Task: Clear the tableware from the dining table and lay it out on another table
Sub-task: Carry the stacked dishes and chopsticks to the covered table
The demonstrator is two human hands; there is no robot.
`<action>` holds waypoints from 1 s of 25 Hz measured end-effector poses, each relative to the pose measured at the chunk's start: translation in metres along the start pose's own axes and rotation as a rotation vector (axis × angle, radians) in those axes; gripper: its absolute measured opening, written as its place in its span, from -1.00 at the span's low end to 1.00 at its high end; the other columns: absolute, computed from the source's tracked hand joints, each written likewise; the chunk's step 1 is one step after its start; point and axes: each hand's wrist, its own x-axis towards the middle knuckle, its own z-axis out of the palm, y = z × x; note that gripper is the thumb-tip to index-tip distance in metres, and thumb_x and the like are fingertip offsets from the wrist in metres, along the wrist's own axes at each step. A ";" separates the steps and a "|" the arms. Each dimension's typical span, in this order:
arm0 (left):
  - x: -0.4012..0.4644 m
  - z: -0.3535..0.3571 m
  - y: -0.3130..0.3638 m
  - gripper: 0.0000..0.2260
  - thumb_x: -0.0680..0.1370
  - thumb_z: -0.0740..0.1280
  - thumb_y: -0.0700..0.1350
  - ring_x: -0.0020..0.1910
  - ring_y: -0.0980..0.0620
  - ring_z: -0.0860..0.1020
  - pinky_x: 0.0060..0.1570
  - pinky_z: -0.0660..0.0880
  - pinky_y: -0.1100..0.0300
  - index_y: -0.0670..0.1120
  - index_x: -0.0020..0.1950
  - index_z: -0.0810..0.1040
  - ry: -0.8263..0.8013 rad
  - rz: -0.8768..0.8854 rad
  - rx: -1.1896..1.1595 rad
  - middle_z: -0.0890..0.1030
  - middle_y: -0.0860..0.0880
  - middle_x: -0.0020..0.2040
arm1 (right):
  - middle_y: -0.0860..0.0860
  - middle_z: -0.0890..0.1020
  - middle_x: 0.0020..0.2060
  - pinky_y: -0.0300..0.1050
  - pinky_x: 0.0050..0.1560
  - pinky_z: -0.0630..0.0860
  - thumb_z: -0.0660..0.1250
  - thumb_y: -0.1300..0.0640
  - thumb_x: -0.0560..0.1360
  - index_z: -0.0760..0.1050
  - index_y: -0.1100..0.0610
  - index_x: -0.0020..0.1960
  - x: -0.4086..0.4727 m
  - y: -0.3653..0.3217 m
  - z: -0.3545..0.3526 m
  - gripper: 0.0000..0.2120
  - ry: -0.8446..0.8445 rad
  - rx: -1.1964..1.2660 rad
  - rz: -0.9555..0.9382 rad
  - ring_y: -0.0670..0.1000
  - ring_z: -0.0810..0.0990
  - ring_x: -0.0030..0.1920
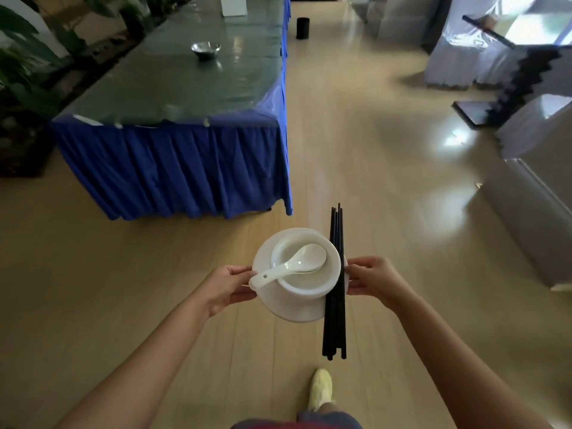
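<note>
Holding a white plate point(278, 308), left hand point(227, 287) and right hand point(373, 278) pinch its opposite rims. Bowl point(305, 283), spoon point(288, 266) and black chopsticks point(335, 286) rest on the plate.

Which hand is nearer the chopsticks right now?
Right. The right hand grips the plate edge beside the chopsticks; the left hand is across the plate.

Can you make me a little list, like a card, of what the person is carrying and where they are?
carried: white plate with a white bowl on it
in bowl: white spoon, handle over the rim
on plate edge: black chopsticks
left hand: holds plate's left side
right hand: holds plate's right side
ahead: long table with blue skirt
on that table: metal bowl
underfoot: shiny floor
</note>
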 end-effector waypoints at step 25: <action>0.501 -0.017 0.414 -0.88 0.52 0.32 -0.20 -0.30 0.10 0.67 -0.34 0.58 0.30 -0.11 -0.12 0.65 0.262 0.118 -0.180 0.71 -0.01 -0.29 | 0.18 0.64 -0.30 -0.21 -0.33 0.62 0.23 0.30 0.51 0.57 0.37 -0.02 0.641 -0.379 -0.091 -0.81 -0.323 -0.174 -0.050 -0.01 0.67 -0.38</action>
